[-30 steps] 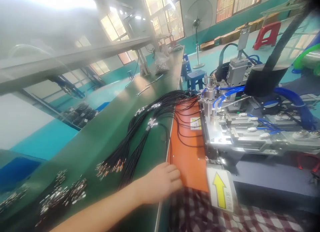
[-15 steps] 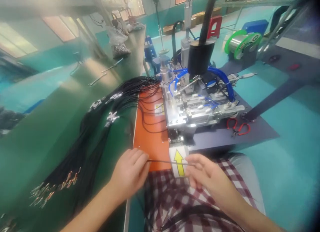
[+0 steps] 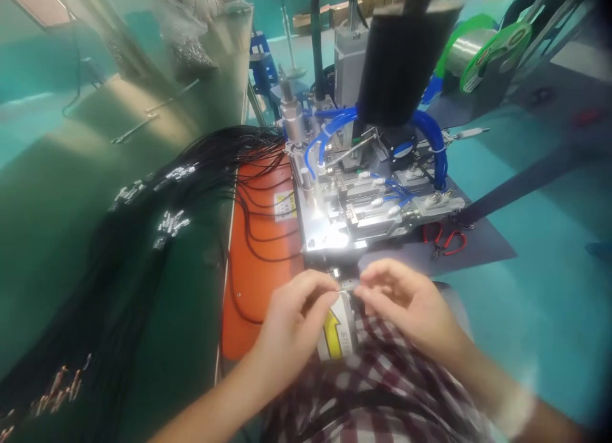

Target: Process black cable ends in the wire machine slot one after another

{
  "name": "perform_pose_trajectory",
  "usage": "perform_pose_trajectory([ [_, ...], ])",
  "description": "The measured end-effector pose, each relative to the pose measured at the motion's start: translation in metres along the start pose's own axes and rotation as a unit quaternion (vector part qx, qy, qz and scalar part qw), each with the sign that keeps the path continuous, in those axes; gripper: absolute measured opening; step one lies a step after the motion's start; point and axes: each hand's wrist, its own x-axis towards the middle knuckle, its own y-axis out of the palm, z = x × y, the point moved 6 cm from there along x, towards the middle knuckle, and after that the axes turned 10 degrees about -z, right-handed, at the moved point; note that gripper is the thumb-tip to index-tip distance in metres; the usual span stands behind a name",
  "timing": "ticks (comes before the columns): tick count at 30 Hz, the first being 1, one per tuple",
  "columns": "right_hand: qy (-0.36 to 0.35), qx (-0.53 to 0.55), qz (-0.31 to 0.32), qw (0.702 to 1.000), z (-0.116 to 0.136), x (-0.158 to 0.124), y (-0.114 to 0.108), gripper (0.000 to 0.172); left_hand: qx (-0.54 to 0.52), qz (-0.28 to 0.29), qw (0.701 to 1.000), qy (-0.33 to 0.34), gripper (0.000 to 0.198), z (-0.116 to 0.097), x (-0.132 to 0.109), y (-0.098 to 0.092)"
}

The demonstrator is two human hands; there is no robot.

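Observation:
My left hand (image 3: 306, 312) is closed in a pinch on a black cable (image 3: 241, 308), which curves over the orange board and runs in under the hand. Facing it, my right hand (image 3: 408, 306) has its thumb and forefinger pinched close to the left fingertips; the other fingers are curled. A short pale tip (image 3: 345, 289) shows in the small gap between the hands, and what the right fingertips grip is too small to make out. Both hands are just in front of the metal machine (image 3: 354, 207), above a white label with a yellow arrow (image 3: 333, 334).
Bundles of black cables (image 3: 191, 169) with metal terminals lie on the green table (image 3: 191, 354) at left. Other cables cross the orange board (image 3: 258, 264) into the machine. Red-handled pliers (image 3: 444, 240) lie right of it. A green wire spool (image 3: 482, 51) stands behind.
The hands have come closer together and moved forward toward the machine. The long stretch of cable between them is now only a short tip. The view has shifted closer to the machine.

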Motion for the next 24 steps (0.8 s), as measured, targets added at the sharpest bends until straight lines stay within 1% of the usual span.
perform_pose_trajectory([
  [3, 0.012, -0.025, -0.004, 1.0, -0.004, 0.003, 0.004, 0.017, -0.053, -0.008, 0.995, -0.082, 0.014, 0.016, 0.001, -0.001],
  [6, 0.008, -0.032, 0.002, 0.999, -0.007, 0.003, 0.014, 0.014, -0.121, 0.004, 0.976, -0.182, 0.018, 0.028, -0.003, 0.002],
  [8, 0.004, -0.038, -0.001, 0.999, -0.007, 0.003, 0.019, 0.014, -0.156, 0.013, 0.963, -0.219, 0.019, 0.033, -0.006, 0.003],
  [11, -0.002, -0.045, -0.005, 0.999, -0.008, 0.002, 0.023, 0.016, -0.171, 0.016, 0.959, -0.224, 0.018, 0.034, -0.007, 0.003],
  [15, -0.009, -0.052, 0.001, 0.999, -0.007, 0.002, 0.025, 0.015, -0.166, 0.012, 0.965, -0.205, 0.017, 0.03, -0.008, 0.001],
  [18, 0.024, -0.026, 0.016, 0.999, -0.007, 0.001, 0.029, 0.019, -0.179, 0.014, 0.963, -0.203, 0.016, 0.026, -0.01, 0.001],
  [20, 0.044, -0.008, 0.023, 0.999, -0.007, -0.001, 0.032, 0.021, -0.202, 0.019, 0.956, -0.214, 0.017, 0.024, -0.012, 0.003],
  [24, 0.057, 0.017, 0.012, 0.998, -0.004, -0.007, 0.037, 0.022, -0.251, 0.014, 0.94, -0.232, 0.016, 0.021, -0.014, 0.006],
])
